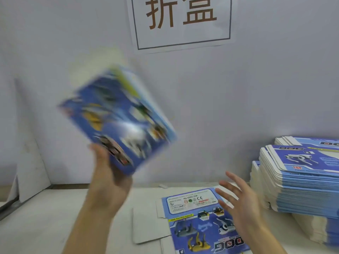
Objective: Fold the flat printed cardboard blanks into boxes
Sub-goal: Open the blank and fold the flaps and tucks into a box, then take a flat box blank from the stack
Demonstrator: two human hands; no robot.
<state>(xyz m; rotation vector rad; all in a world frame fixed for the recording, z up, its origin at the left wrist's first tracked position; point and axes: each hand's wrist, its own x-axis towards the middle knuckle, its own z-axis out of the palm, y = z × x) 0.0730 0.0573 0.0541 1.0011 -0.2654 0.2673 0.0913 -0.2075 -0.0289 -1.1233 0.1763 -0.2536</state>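
Fingers spread and holding nothing, the right hand hovered over a flat blank on the table, likely poised to take it. Beyond, the left hand gripped a box by its lower corner (blurred, seemingly folded), raised left; the stack of blanks waited at right.

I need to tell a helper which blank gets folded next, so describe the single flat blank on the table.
Below the wall sign, on the white table, one blank lies alone, left of the tall stack. Unlike the stack, it is a single unfolded sheet, showing a white warning label and robot dogs, under the open right hand.
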